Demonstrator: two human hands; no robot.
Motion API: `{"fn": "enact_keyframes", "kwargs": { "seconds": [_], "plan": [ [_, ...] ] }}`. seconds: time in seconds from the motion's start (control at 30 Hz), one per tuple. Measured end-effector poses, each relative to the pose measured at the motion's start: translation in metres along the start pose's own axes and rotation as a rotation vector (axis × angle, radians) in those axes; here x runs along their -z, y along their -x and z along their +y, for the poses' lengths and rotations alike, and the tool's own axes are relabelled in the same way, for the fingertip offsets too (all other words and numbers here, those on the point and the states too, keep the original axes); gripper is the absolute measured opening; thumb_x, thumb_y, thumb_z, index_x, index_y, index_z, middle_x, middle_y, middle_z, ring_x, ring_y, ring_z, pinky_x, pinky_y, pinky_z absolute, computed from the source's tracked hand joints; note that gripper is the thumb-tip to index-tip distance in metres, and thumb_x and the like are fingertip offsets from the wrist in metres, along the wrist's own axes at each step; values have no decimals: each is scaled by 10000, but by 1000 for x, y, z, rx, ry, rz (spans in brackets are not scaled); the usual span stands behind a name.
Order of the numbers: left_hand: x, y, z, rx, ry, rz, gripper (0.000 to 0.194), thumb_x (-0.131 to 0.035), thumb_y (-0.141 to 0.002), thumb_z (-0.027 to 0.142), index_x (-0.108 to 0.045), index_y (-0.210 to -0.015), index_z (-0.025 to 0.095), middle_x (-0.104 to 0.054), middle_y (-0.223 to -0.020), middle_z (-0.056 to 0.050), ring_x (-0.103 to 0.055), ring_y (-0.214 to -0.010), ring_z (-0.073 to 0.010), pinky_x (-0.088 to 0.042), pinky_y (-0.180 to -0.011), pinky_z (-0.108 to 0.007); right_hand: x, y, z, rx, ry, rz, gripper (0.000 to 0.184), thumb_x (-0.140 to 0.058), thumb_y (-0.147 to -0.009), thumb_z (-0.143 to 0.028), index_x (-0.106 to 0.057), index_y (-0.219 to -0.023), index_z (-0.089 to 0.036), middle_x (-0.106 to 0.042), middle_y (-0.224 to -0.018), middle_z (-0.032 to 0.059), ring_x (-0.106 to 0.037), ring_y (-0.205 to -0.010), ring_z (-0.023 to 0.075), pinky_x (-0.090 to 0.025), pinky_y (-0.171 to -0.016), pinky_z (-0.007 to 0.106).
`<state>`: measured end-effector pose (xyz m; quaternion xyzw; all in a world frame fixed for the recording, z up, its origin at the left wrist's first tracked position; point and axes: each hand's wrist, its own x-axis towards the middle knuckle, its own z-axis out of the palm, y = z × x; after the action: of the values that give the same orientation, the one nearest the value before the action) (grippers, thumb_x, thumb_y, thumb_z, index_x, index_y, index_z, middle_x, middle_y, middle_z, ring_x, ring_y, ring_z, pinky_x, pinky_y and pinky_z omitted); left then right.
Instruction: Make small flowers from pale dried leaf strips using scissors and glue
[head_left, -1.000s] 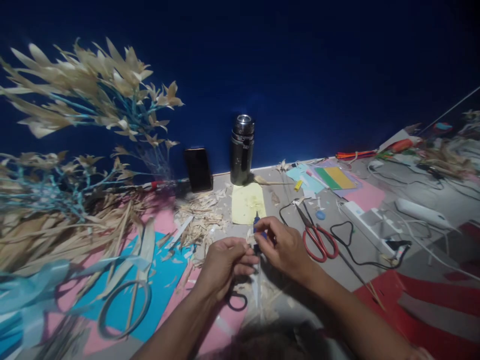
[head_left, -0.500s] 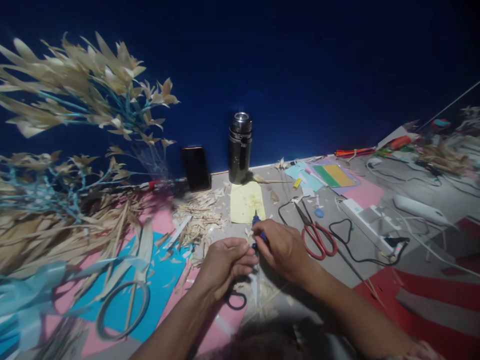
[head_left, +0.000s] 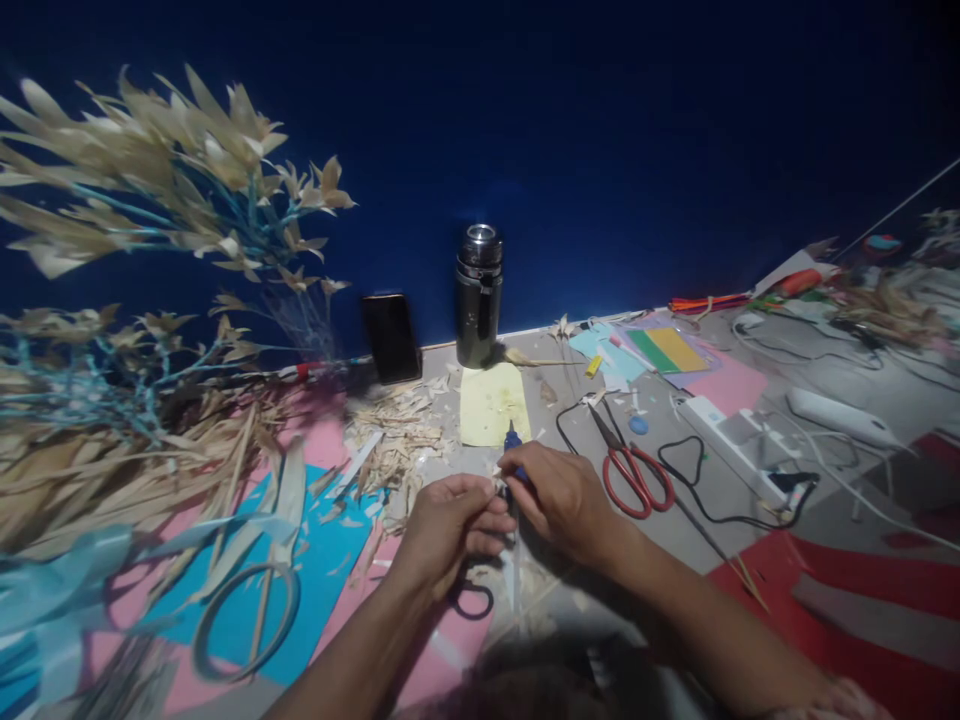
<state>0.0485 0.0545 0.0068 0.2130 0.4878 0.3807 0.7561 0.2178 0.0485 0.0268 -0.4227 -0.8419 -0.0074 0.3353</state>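
My left hand [head_left: 450, 525] is curled into a pinch just left of centre, gripping a small pale scrap that I cannot name. My right hand [head_left: 559, 492] is closed beside it, its fingertips meeting the left hand's, and a small dark blue tool [head_left: 513, 440] pokes up from its grip. A thin pale stick [head_left: 516, 570] hangs down between the two hands. Black scissors handles [head_left: 472, 600] lie on the pink paper below my left wrist.
Red scissors [head_left: 634, 478] and a black cable [head_left: 697, 490] lie right of my hands. A steel flask [head_left: 478, 296], a dark phone [head_left: 390, 338] and yellow paper [head_left: 491, 403] sit by the blue wall. Dried leaf branches [head_left: 150, 200], straw cuttings [head_left: 397, 435] and a tape ring [head_left: 247, 622] fill the left.
My right hand has dropped slightly and closed tighter against the left hand's fingertips; the blue tool now sits lower in its grip. The view shifted a little.
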Motion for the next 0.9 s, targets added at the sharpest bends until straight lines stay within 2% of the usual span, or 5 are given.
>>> {"fn": "enact_keyframes", "kwargs": {
  "seconds": [0.33,0.77,0.83,0.9],
  "plan": [
    [-2,0,2,17,2,20,62,-713,-782,22,-676,-771,70,-755,-666,-138,-738,-532,-205,-550,-384,-202,2,0,5,-7,19,-83,102,-497,-978,-127,-569,-1021,-185,-691,-836,51,-650,-728,191,-434,-639,287],
    [-1,0,0,21,37,-54,52,-726,-761,75,-696,-719,70,-728,-629,-99,-711,-494,-175,-545,-387,-198,-3,0,4,-88,-179,-69,139,-516,-966,-152,-606,-1064,-189,-717,-909,75,-664,-778,190,-486,-690,290],
    [0,0,0,43,58,-82,52,-714,-773,73,-700,-724,69,-726,-630,-94,-705,-493,-164,-543,-392,-190,-1,-2,3,-147,-295,-33,163,-542,-947,-164,-616,-1090,-189,-712,-923,68,-638,-733,170,-489,-678,282],
    [1,0,0,59,82,-103,67,-705,-785,68,-698,-718,70,-723,-628,-88,-693,-483,-149,-534,-388,-179,1,-2,1,-288,-418,40,191,-578,-913,-177,-626,-1097,-193,-682,-879,37,-574,-637,138,-469,-617,262]
  ]
}}
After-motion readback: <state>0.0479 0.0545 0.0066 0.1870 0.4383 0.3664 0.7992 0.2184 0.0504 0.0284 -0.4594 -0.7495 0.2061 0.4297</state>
